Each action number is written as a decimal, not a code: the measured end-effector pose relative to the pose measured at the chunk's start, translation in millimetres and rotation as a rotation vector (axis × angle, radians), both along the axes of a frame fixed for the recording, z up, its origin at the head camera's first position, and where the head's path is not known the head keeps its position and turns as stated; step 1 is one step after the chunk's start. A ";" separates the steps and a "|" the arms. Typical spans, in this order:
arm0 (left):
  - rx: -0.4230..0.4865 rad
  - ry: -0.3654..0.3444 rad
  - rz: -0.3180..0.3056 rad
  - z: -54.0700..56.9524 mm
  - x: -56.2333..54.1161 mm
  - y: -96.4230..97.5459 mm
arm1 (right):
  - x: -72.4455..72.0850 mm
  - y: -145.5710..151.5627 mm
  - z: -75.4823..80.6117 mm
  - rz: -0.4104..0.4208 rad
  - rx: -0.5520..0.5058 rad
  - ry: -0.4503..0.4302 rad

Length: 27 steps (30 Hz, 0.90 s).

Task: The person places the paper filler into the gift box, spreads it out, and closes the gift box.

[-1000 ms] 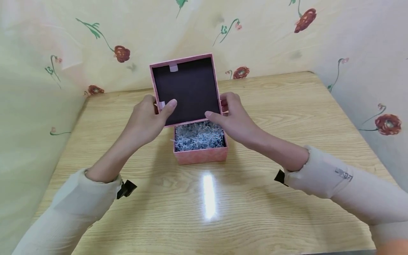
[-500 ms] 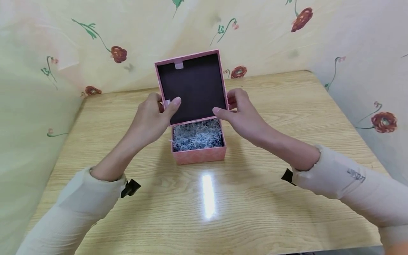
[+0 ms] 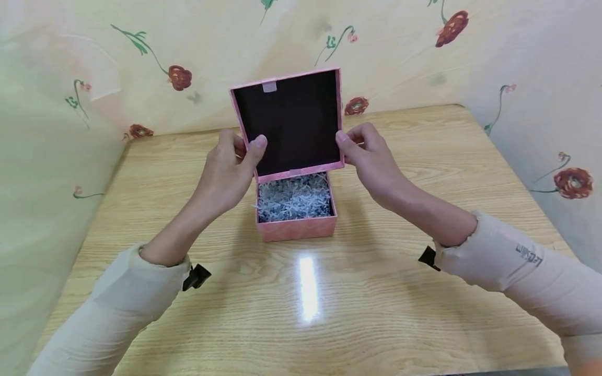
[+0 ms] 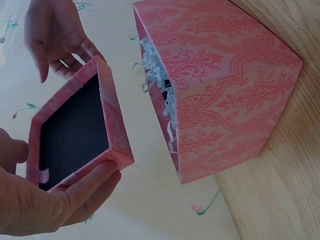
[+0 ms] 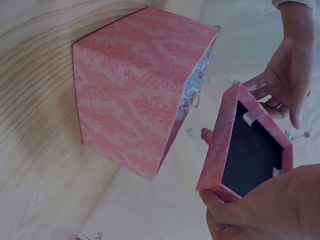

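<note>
A pink box lid [image 3: 287,122] with a black inside is held up between both hands, its inside towards me. My left hand [image 3: 226,175] grips the lid's left side, thumb over the rim and fingers behind. At the right side, my right hand [image 3: 376,164] pinches the rim between thumb and fingers. Pale ribbon tabs [image 3: 269,86] show on the lid's inner walls. Just below the lid stands the open pink patterned box [image 4: 225,85], filled with pale blue shredded paper [image 3: 293,201]. The lid's lower edge overlaps the box's back part in the head view.
The box stands on a light wood-grain table [image 3: 301,344] with a bright light reflection in front of it. A floral cloth [image 3: 211,31] hangs behind the table and along its sides. Black wrist pieces [image 3: 196,277] stick out from the rolled sleeves.
The lid has moved up and to the right and leans further back. My right thumb has shifted from its lower edge up to the right rim. The box has stayed put.
</note>
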State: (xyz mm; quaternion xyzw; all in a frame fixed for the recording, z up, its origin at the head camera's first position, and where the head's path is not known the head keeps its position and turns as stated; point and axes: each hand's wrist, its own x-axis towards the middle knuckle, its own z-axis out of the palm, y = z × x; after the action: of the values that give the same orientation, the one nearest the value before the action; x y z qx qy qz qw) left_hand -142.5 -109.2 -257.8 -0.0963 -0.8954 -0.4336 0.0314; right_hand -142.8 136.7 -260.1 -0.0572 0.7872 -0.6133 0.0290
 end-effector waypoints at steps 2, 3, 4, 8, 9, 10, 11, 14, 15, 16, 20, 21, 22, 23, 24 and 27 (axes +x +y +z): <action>0.013 0.007 0.001 -0.4 0.3 -0.6 | -1.5 1.0 -0.1 -0.002 -0.036 0.011; 0.018 0.010 0.001 -0.5 0.5 -1.0 | -2.2 1.4 -0.1 -0.001 -0.056 0.018; 0.026 0.015 0.001 -0.8 0.7 -1.4 | -2.8 1.7 -0.1 0.000 -0.074 0.025; 0.123 0.035 -0.012 -2.6 0.2 -2.9 | -5.3 2.4 -1.3 0.001 -0.142 0.051; 0.153 0.042 -0.015 -3.0 -0.2 -3.3 | -5.9 2.4 -1.7 0.002 -0.162 0.054; 0.187 0.046 -0.020 -3.6 -0.8 -3.7 | -6.5 2.3 -2.2 0.000 -0.182 0.055; 0.224 0.046 -0.026 -4.1 -1.4 -4.0 | -7.1 2.0 -2.9 -0.001 -0.205 0.053; 0.290 0.039 -0.017 -4.7 -3.4 -4.7 | -8.4 1.7 -5.2 -0.008 -0.250 0.039; 0.309 0.033 -0.010 -4.8 -4.2 -4.9 | -9.1 1.8 -6.1 -0.013 -0.266 0.034; 0.327 0.024 -0.001 -4.8 -4.9 -5.0 | -9.6 1.8 -6.8 -0.013 -0.284 0.033; 0.383 -0.011 0.035 -4.2 -7.0 -5.9 | -11.7 2.4 -8.2 -0.005 -0.330 0.046; 0.395 -0.021 0.036 -4.0 -7.3 -6.2 | -12.0 2.6 -8.2 -0.003 -0.338 0.052; 0.402 -0.030 0.035 -3.9 -7.7 -6.5 | -12.1 2.6 -8.1 -0.001 -0.345 0.054; 0.408 -0.040 0.032 -3.9 -8.0 -6.8 | -12.6 2.6 -8.3 -0.001 -0.346 0.055; 0.418 -0.051 0.027 -4.1 -8.4 -7.1 | -12.8 2.5 -8.2 0.001 -0.347 0.055; 0.448 -0.077 0.007 -5.4 -9.9 -8.2 | -13.0 2.7 -7.9 0.001 -0.338 0.052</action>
State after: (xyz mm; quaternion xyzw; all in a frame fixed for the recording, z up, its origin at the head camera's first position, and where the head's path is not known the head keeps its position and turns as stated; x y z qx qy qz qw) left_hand -152.4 -117.4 -263.2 -0.0671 -0.7777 -0.6248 0.0195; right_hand -155.8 139.4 -268.0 -0.0778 0.6732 -0.7353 -0.0011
